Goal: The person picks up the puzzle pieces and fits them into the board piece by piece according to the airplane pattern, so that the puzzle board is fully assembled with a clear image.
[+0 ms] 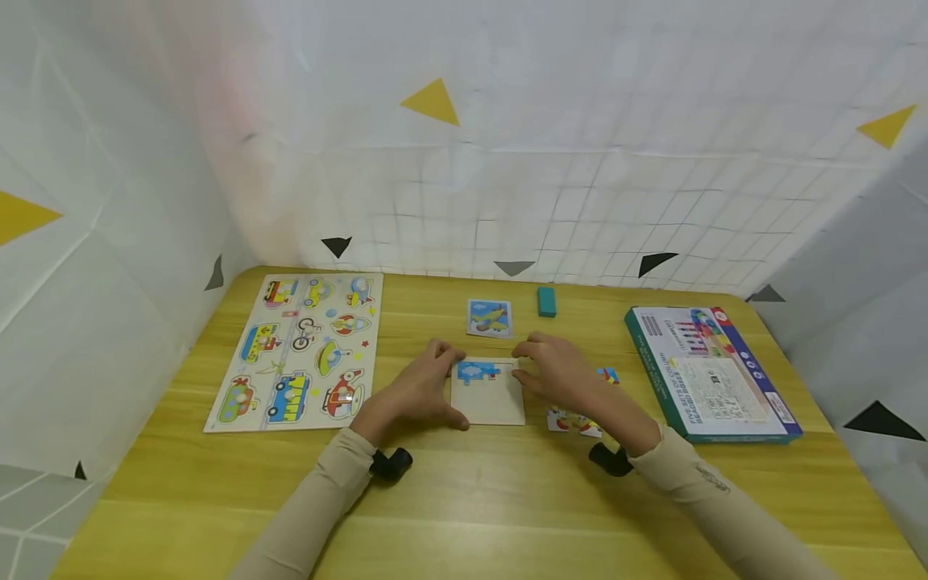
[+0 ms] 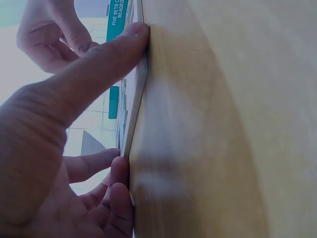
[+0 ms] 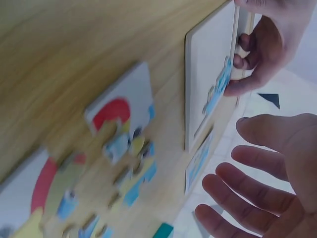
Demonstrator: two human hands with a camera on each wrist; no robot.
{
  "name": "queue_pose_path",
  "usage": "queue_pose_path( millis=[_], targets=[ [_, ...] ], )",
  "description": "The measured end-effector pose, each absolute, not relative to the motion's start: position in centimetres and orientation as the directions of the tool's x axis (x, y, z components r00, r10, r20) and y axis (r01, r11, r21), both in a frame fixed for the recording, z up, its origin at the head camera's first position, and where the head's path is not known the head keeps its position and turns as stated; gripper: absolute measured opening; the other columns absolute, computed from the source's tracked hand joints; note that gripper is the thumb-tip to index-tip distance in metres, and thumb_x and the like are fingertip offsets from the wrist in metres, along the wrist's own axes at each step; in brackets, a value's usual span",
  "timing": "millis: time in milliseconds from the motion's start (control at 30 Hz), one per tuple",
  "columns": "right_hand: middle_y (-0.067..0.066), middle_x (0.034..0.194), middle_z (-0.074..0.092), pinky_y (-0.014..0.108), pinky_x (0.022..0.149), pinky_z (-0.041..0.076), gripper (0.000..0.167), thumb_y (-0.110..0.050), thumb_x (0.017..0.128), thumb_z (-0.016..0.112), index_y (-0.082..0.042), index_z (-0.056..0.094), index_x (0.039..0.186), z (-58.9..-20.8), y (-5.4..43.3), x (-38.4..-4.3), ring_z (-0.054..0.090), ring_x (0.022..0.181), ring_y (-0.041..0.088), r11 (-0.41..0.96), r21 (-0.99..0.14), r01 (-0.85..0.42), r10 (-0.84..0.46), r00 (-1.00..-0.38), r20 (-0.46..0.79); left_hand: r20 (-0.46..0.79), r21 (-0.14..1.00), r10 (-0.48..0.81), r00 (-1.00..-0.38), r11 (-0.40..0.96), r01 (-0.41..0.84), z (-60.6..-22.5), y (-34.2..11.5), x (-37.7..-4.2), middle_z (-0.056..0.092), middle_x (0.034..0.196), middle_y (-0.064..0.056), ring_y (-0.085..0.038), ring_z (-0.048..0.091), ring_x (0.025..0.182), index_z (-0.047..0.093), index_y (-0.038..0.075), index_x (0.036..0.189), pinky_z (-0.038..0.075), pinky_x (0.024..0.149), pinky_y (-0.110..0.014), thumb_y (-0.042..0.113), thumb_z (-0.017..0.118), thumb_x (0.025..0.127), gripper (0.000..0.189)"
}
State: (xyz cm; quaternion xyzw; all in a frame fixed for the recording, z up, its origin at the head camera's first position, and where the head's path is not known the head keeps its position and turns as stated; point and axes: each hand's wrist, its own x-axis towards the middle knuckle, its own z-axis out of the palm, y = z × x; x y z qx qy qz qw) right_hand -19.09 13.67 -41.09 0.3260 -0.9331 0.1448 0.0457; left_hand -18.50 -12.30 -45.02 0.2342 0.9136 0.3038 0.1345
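Observation:
A small square wooden puzzle tray (image 1: 487, 407) lies flat on the table. Joined blue jigsaw pieces (image 1: 474, 371) fill part of its top row. My left hand (image 1: 419, 388) grips the tray's left side, thumb near the front corner and fingers at the back corner. At the tray's right back corner hovers my right hand (image 1: 561, 372); in the right wrist view its fingers (image 3: 252, 186) are loosely spread with nothing between them. Loose colourful jigsaw pieces (image 3: 124, 111) lie right of the tray, partly hidden under the right forearm in the head view.
Behind the tray lies a picture card (image 1: 489, 319) showing a yellow plane, beside a teal block (image 1: 547, 302). A large peg puzzle board (image 1: 290, 354) with vehicles is at left. A teal-sided box (image 1: 714, 374) sits at right. White sheeting (image 1: 507, 201) hangs behind the table.

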Motion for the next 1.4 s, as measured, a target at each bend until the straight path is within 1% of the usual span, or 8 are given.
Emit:
queue_pose_path(
  millis=[267, 533, 700, 867, 1033, 1267, 1400],
  targets=[
    [0.014, 0.095, 0.066, 0.041, 0.068, 0.054, 0.026, -0.012, 0.085, 0.08, 0.001, 0.073, 0.105, -40.2, 16.1, -19.0, 0.065, 0.082, 0.028, 0.757, -0.246, -0.606, -0.564, -0.795, 0.222, -0.099, 0.627, 0.518, -0.849, 0.696, 0.351, -45.1, -12.4, -18.5, 0.031, 0.149, -0.011, -0.026, 0.048, 0.122, 0.04, 0.012, 0.151, 0.042, 0.102, -0.042, 0.048, 0.094, 0.062, 0.11],
    [0.017, 0.101, 0.066, 0.043, 0.068, 0.055, 0.027, -0.011, 0.087, 0.077, 0.002, 0.072, 0.11, -39.5, 19.2, -19.2, 0.066, 0.088, 0.032, 0.795, -0.273, -0.543, -0.517, -0.84, 0.165, -0.107, 0.625, 0.511, -0.853, 0.702, 0.341, -45.1, -12.5, -18.5, 0.032, 0.149, -0.01, -0.026, 0.048, 0.124, 0.04, 0.013, 0.151, 0.041, 0.104, -0.041, 0.048, 0.094, 0.062, 0.11],
    [0.017, 0.103, 0.067, 0.044, 0.067, 0.055, 0.028, -0.011, 0.086, 0.078, 0.0, 0.072, 0.111, -39.1, 20.9, -19.4, 0.066, 0.089, 0.034, 0.812, -0.261, -0.522, -0.498, -0.853, 0.156, -0.106, 0.627, 0.513, -0.852, 0.699, 0.343, -44.9, -12.5, -18.5, 0.031, 0.149, -0.01, -0.025, 0.049, 0.122, 0.04, 0.013, 0.151, 0.042, 0.102, -0.042, 0.047, 0.095, 0.062, 0.11],
    [0.016, 0.104, 0.066, 0.046, 0.07, 0.054, 0.029, -0.013, 0.086, 0.078, -0.001, 0.072, 0.112, -39.1, 22.2, -19.4, 0.066, 0.091, 0.034, 0.831, -0.238, -0.503, -0.486, -0.864, 0.131, -0.106, 0.626, 0.514, -0.851, 0.7, 0.345, -44.8, -12.4, -18.4, 0.031, 0.149, -0.011, -0.025, 0.05, 0.12, 0.04, 0.013, 0.151, 0.043, 0.101, -0.041, 0.047, 0.095, 0.062, 0.111],
    [0.017, 0.104, 0.066, 0.048, 0.073, 0.054, 0.027, -0.011, 0.086, 0.076, -0.001, 0.073, 0.112, -39.3, 23.0, -19.3, 0.064, 0.091, 0.034, 0.837, -0.238, -0.493, -0.485, -0.869, 0.097, -0.105, 0.619, 0.517, -0.85, 0.703, 0.351, -44.9, -12.4, -18.5, 0.031, 0.149, -0.011, -0.024, 0.051, 0.119, 0.039, 0.013, 0.151, 0.044, 0.1, -0.041, 0.048, 0.094, 0.063, 0.11],
    [0.017, 0.102, 0.065, 0.045, 0.067, 0.054, 0.032, -0.008, 0.083, 0.079, 0.0, 0.071, 0.112, -39.8, 23.8, -19.3, 0.064, 0.089, 0.035, 0.847, -0.231, -0.479, -0.483, -0.875, 0.045, -0.107, 0.615, 0.514, -0.851, 0.707, 0.35, -44.8, -12.4, -18.5, 0.032, 0.149, -0.011, -0.026, 0.05, 0.121, 0.04, 0.013, 0.151, 0.043, 0.102, -0.041, 0.048, 0.094, 0.062, 0.11],
    [0.018, 0.102, 0.066, 0.045, 0.067, 0.054, 0.032, -0.008, 0.082, 0.08, 0.001, 0.072, 0.112, -40.3, 24.1, -19.5, 0.065, 0.089, 0.034, 0.856, -0.231, -0.462, -0.472, -0.881, 0.011, -0.105, 0.614, 0.512, -0.853, 0.708, 0.35, -44.9, -12.4, -18.5, 0.032, 0.148, -0.011, -0.026, 0.049, 0.122, 0.04, 0.013, 0.151, 0.042, 0.102, -0.041, 0.048, 0.094, 0.062, 0.11]
  ],
)
